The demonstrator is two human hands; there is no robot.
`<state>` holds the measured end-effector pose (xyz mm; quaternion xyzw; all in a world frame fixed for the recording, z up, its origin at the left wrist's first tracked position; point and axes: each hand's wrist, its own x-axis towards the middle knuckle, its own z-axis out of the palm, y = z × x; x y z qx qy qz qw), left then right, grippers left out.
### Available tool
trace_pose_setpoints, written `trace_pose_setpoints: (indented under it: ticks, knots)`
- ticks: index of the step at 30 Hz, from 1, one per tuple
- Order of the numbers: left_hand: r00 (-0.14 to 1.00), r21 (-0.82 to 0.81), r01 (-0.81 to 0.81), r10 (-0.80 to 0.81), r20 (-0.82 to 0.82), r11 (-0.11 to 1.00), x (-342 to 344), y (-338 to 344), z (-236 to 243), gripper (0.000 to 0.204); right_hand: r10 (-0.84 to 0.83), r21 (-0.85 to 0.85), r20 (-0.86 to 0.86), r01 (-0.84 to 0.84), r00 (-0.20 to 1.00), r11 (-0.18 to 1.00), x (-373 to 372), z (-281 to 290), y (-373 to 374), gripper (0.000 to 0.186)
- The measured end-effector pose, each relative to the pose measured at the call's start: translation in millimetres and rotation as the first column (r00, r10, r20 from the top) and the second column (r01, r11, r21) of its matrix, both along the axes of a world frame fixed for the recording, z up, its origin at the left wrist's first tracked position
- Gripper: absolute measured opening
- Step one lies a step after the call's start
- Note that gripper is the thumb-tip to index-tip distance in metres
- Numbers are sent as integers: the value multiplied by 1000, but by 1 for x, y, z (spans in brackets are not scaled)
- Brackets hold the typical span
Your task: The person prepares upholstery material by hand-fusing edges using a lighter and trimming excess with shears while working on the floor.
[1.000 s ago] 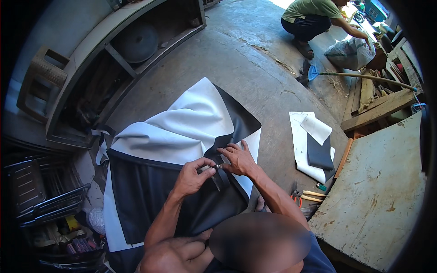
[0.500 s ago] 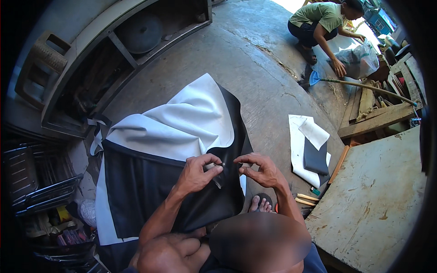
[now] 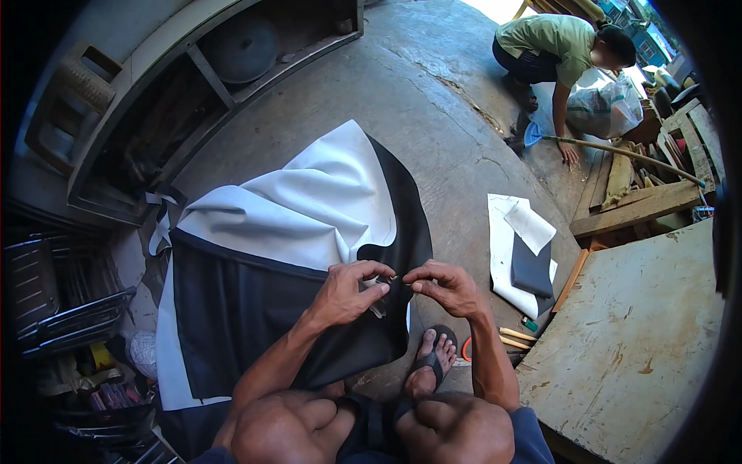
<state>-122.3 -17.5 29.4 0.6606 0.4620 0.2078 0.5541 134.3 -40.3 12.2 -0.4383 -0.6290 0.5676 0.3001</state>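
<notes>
My left hand (image 3: 349, 292) pinches a tiny shiny piece between thumb and forefinger, too small to make out. Below its fingers a small clear piece (image 3: 377, 308), looking like plastic, sticks out. Close on the right, my right hand (image 3: 447, 288) also has thumb and forefinger pinched, with its fingertips almost meeting the left ones. What it holds, if anything, is too small to tell. Both hands hover over a large sheet of black leatherette (image 3: 247, 309) spread across the floor. Its far part is folded over, showing the white backing (image 3: 309, 197).
Right of me lie white and black offcuts (image 3: 532, 267) and wooden-handled tools (image 3: 516, 337) beside a worn board (image 3: 618, 332). Farther off, a crouching person (image 3: 553, 50) reaches to the floor by a broom (image 3: 618, 147) and scrap wood. Metal racks (image 3: 73, 317) and a cabinet (image 3: 212, 73) stand left.
My hands have come closer together, the fingertips now nearly touching. My knees and sandalled foot show more fully. The other person has bent lower, with one hand on the floor.
</notes>
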Motion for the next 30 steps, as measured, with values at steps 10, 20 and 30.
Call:
trace_pose_setpoints:
  ticks: [10, 20, 30]
  knots:
    - [996, 133, -84, 82, 25, 988, 14, -11, -9, 29, -301, 384, 153, 224, 941, 896, -33, 6, -4, 16]
    - [987, 143, -156, 147, 73, 977, 10, -14, -17, 25, -90, 309, 157, 37, 984, 950, -31, 12, 1, 24]
    - [999, -31, -44, 45, 29, 999, 3, -8, -4, 27, -172, 192, 58, 158, 983, 968, -27, -18, -8, 18]
